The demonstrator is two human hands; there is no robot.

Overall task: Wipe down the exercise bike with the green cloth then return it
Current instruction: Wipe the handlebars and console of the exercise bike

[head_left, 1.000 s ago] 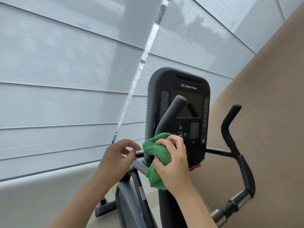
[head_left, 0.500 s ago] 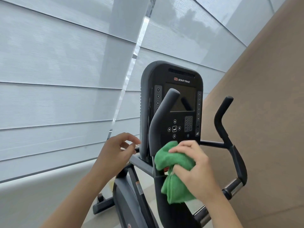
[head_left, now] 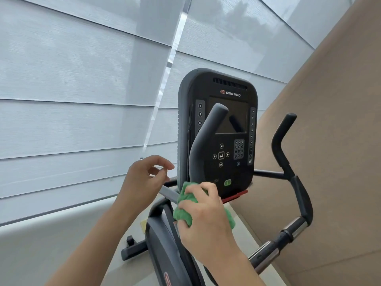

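Two hands work here: our right hand (head_left: 203,220) is clamped on the green cloth (head_left: 185,205), now pressed low on the near handlebar (head_left: 203,145) at its base, where half a second ago it sat further right. Our left hand (head_left: 144,182) hovers just beside, fingers loosely curled, holding nothing. Above them, the console (head_left: 231,87) looks untouched, so the exercise bike (head_left: 162,244) is likely only partly wiped.

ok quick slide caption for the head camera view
Right hand presses green cloth against exercise bike handlebar base; left hand hovers empty nearby.
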